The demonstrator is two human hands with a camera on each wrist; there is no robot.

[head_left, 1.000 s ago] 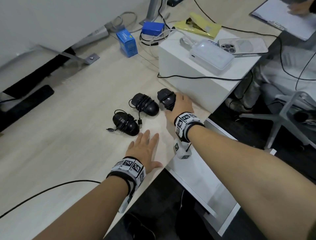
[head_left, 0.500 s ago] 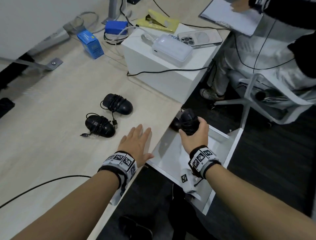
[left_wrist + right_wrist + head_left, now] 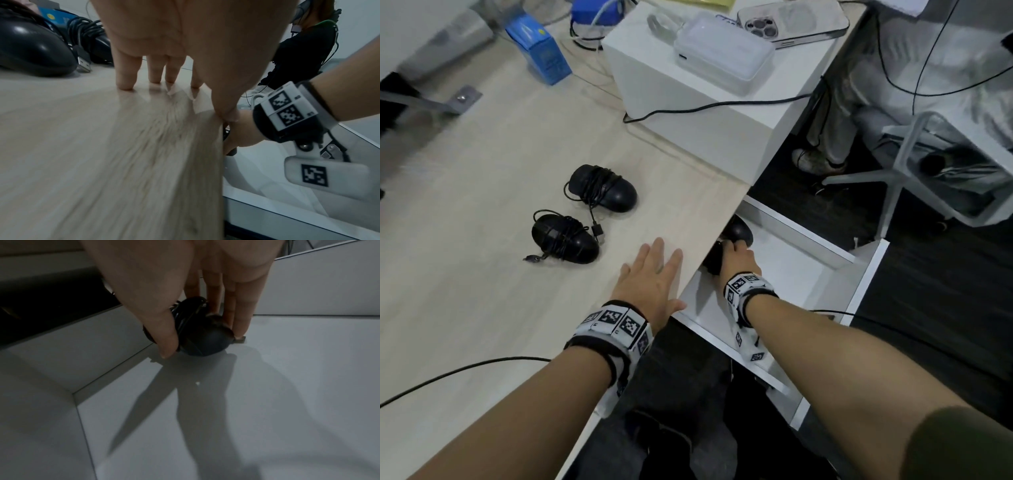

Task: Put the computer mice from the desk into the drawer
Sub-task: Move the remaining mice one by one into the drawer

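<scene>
Right hand: the right hand (image 3: 739, 263) is pinching the mouse in the drawer (image 3: 197, 335), thumb on one flank, fingers (image 3: 238, 321) on the other, at the drawer (image 3: 866, 270) floor beside its left wall; a second dark mouse (image 3: 738, 230) is lying just beyond it
Left hand: the left hand (image 3: 650, 281) is resting flat on the desk (image 3: 482, 308) edge, fingers straight, holding nothing
Still waiting: the near mouse (image 3: 565, 240) and the far mouse (image 3: 602, 188) are sitting on the desk, cords wound round them
Handling: looking light, rigid, glossy and likely slippery; the cord wraps are probably giving friction; gripping across the flanks seems best, not by the dangling plug (image 3: 599, 233)
</scene>
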